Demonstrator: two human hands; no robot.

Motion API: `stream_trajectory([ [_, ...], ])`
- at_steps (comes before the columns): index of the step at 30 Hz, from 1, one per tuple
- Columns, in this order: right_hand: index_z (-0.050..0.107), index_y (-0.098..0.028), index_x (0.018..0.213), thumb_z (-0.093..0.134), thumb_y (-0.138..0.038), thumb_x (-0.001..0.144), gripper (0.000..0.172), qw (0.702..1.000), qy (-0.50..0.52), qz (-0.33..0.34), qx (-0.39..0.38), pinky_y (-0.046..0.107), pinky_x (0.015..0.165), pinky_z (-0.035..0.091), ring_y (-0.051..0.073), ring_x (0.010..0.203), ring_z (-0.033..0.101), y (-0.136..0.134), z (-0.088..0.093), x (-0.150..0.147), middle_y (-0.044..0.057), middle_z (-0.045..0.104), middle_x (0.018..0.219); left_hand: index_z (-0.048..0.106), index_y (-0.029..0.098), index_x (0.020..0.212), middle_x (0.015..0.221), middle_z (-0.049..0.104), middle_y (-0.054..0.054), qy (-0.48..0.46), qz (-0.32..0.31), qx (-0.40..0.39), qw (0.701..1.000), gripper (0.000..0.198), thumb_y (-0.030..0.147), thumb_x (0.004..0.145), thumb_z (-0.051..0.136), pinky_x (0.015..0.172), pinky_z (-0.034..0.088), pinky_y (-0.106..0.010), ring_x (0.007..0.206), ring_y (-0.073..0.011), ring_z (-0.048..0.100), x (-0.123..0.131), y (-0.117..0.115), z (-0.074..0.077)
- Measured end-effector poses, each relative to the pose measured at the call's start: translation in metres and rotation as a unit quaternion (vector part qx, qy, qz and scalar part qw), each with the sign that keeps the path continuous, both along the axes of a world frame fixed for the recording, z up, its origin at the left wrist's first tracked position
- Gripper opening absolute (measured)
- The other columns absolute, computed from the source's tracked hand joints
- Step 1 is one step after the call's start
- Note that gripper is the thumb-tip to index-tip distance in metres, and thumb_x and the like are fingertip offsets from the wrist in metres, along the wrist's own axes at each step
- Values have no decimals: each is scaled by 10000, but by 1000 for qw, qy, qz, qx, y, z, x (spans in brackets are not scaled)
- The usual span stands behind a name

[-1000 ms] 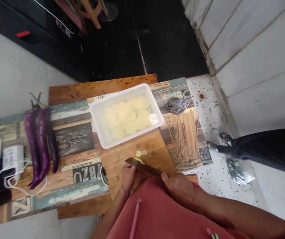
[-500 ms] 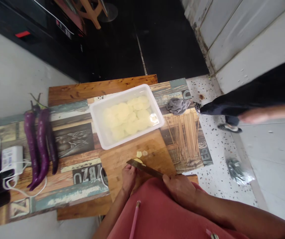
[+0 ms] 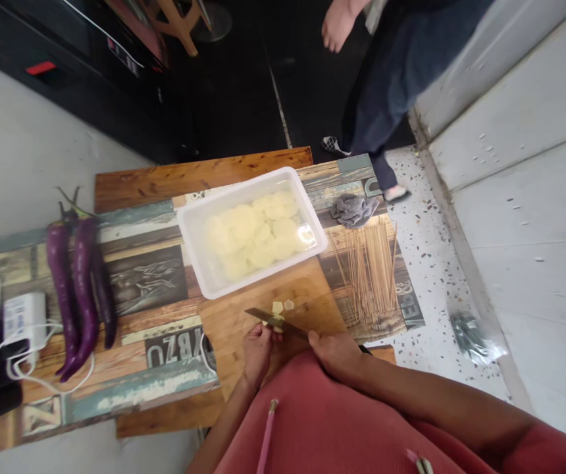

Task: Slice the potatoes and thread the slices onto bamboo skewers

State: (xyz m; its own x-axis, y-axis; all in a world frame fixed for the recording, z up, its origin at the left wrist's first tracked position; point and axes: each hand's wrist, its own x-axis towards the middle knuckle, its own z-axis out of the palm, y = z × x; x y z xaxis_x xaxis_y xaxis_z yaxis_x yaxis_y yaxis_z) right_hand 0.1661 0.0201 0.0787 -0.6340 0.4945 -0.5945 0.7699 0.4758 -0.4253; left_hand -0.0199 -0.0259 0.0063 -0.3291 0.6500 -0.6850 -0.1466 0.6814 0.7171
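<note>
My right hand (image 3: 335,352) is closed round the handle of a knife (image 3: 283,326). Its dark blade slants up to the left over the wooden cutting board (image 3: 233,329). Just below the blade, my left hand (image 3: 258,349) has its fingers curled on a pale piece of potato, mostly hidden by the fingers and the blade. Beyond the blade lie small potato slices (image 3: 278,307). A white plastic tub (image 3: 191,243) stands behind the board with many potato slices (image 3: 243,224) in clear liquid.
Purple eggplants (image 3: 84,283) lie at the left beside a white power strip (image 3: 25,316) with cables. A grey cloth (image 3: 353,210) and a spread of thin wooden skewers (image 3: 369,270) are at the right. Another person (image 3: 391,85) is walking past the table's far right corner.
My right hand and the knife have shifted slightly to the left and up. The other person has moved from the right side to beyond the table's far corner.
</note>
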Motion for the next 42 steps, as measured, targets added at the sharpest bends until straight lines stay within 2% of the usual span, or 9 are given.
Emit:
stream_trajectory([
  [4,523,-120,993,398,-136,841,197,1000,7,-15,15,233,499,398,179,627,638,0,-1,1,67,670,701,459,179,497,478,538,5,14,-11,-3,1000,328,386,740,534,486,339,-215,439,-101,454,0,0,2],
  [8,521,-122,967,401,-99,813,197,999,11,1,40,253,442,361,192,569,618,-7,18,14,68,651,672,472,180,500,473,524,5,18,-7,-6,1000,285,340,729,529,469,326,-214,434,-101,434,0,-1,0],
  [13,527,-123,902,427,-105,792,150,1000,7,13,18,260,431,335,185,547,599,-13,36,24,59,628,628,515,175,516,477,508,-2,40,-4,-4,999,230,302,708,520,455,323,-214,445,-110,434,0,0,1],
  [16,530,-127,907,417,-101,794,163,1000,-4,11,19,256,425,327,181,550,603,-14,36,25,62,638,648,509,169,502,458,490,-3,72,-23,-18,997,260,323,713,513,438,309,-215,427,-107,412,0,1,5],
  [19,533,-130,912,419,-106,797,164,1000,-16,9,13,249,424,326,179,559,610,-14,35,24,71,650,683,526,163,519,474,501,-2,75,-25,-23,997,257,329,715,508,447,320,-213,439,-109,424,-2,-2,2],
  [25,524,-113,934,417,-101,806,167,1000,-2,12,-17,260,424,330,192,563,611,-11,37,24,90,652,690,619,138,662,608,596,-16,16,32,-13,999,187,322,659,584,525,389,-214,530,-118,500,-3,-11,-13],
  [33,539,-105,940,429,-123,802,178,999,-24,0,-39,254,449,334,197,605,615,-9,44,21,122,655,754,625,149,602,598,610,-14,10,59,1,998,107,250,593,592,532,409,-219,537,-127,521,0,3,3],
  [42,543,-110,933,441,-120,791,175,999,-21,-9,-48,270,460,364,210,604,623,-7,46,21,123,659,747,617,136,610,551,569,5,-15,79,-32,996,128,262,625,601,477,346,-202,474,-95,451,-5,-9,-15],
])
